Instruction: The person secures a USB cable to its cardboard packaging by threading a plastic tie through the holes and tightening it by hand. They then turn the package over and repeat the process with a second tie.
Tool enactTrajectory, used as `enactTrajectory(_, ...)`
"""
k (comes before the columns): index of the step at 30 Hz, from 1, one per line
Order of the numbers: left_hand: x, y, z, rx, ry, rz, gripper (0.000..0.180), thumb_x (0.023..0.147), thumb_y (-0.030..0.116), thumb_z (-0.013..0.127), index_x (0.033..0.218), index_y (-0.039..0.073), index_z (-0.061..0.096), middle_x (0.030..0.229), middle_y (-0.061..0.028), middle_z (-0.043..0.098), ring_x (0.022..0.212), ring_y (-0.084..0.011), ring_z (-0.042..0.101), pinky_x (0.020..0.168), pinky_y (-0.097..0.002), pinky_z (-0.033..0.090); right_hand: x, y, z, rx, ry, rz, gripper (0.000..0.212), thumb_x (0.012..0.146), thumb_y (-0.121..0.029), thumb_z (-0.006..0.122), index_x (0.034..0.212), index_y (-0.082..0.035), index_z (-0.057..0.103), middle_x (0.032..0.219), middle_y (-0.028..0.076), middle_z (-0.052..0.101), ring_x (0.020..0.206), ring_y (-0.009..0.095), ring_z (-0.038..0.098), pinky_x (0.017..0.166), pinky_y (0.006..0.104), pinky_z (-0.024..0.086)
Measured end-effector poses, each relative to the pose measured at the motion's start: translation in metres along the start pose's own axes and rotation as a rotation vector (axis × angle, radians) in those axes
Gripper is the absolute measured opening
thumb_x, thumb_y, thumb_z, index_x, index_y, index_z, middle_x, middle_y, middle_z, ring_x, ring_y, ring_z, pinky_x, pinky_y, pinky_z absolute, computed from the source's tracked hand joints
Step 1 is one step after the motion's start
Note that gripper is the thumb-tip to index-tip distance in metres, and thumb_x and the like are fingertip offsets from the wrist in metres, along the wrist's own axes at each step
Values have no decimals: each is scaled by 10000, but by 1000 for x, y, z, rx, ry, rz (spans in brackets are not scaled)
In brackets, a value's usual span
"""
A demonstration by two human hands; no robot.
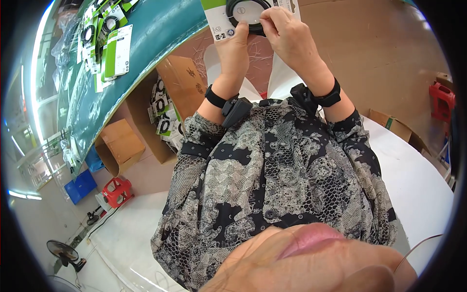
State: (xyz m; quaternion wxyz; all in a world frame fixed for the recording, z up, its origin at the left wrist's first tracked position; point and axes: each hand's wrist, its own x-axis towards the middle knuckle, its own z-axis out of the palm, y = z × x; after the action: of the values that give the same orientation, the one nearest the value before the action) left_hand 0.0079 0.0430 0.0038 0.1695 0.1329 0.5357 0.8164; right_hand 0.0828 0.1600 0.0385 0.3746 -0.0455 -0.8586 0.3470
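Observation:
At the top of the view, my left hand point(234, 52) grips the lower edge of a white and green packaging card point(220, 19), its thumb lying on the front. A coil of black cable point(231, 14) sits on the card's face. My right hand point(293, 41) is closed in a pinch at the coil's right side, thumb and forefinger together over the cable. Whether a small tie is also between those fingertips is hidden. The top of the card is cut off by the frame's edge.
On the green-topped table point(146, 34) at left lies a pile of similar carded cables point(116, 51). Below it, an open cardboard box point(177, 80) holds more of them. A smaller carton point(121, 141), red stools point(116, 192) and a fan point(63, 250) stand lower left. Another carton point(389, 124) is at right.

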Motion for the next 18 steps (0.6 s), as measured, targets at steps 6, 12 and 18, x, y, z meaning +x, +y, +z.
enactTrajectory(6,-1,-3,0,-138,-26,-70,259,884,26,567,1133,-23,517,1018,-78,614,857,-156,646,725,-298,598,0,12,-10,184,-80,77,65,851,-80,586,889,-30,569,850,140,591,748,342,609,626,393,496)
enactTrajectory(12,-1,-8,-3,-72,-13,15,259,871,27,594,1118,-19,532,1000,-59,611,834,-120,621,700,-267,567,9,3,-12,-55,-17,-193,61,849,-78,589,854,-35,547,802,133,558,740,337,593,613,399,490)
enactTrajectory(18,0,-8,-5,88,18,101,238,856,35,625,1081,-4,557,945,-27,610,785,-75,580,651,-239,519,10,-9,-21,-123,-119,-83,65,848,-74,588,839,-34,539,785,133,545,734,337,588,606,401,486)
